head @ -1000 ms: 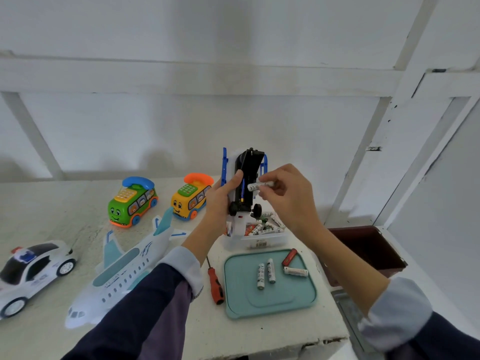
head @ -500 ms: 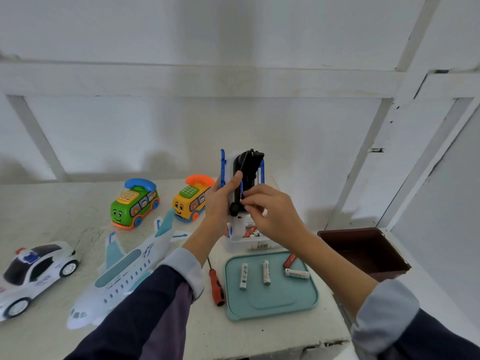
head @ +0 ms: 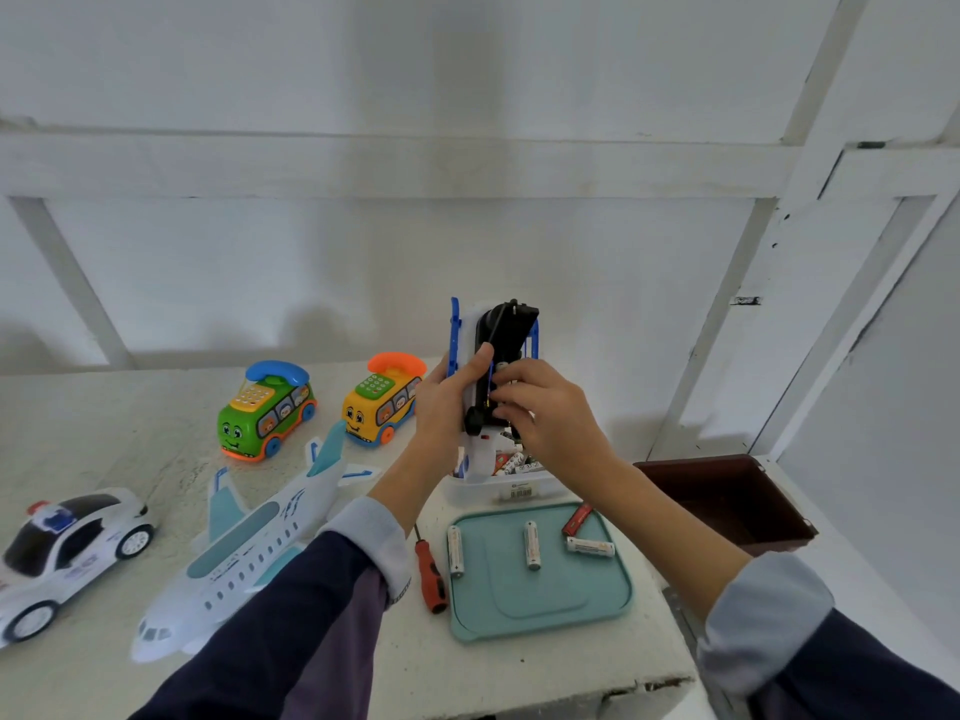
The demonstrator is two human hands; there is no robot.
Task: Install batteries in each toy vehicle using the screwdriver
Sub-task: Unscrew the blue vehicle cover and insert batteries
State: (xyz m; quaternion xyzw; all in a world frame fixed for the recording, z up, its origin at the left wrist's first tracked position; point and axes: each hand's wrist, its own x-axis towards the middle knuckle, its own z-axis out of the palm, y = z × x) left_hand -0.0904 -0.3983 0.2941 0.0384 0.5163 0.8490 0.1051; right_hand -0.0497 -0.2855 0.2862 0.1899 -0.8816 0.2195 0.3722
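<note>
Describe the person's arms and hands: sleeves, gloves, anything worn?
Both hands, left hand and right hand, are bare: no gloves, and no rings or watch visible. Each arm wears a dark navy sleeve over a light grey cuff, pushed further up the right forearm. No markings show.

Only one view from my end, a wide-angle head cam looking forward and down across the white tabletop [head: 104, 407] toward the white panelled wall [head: 467, 70]. It sits close, with both forearms reaching in from the bottom edge.
</note>
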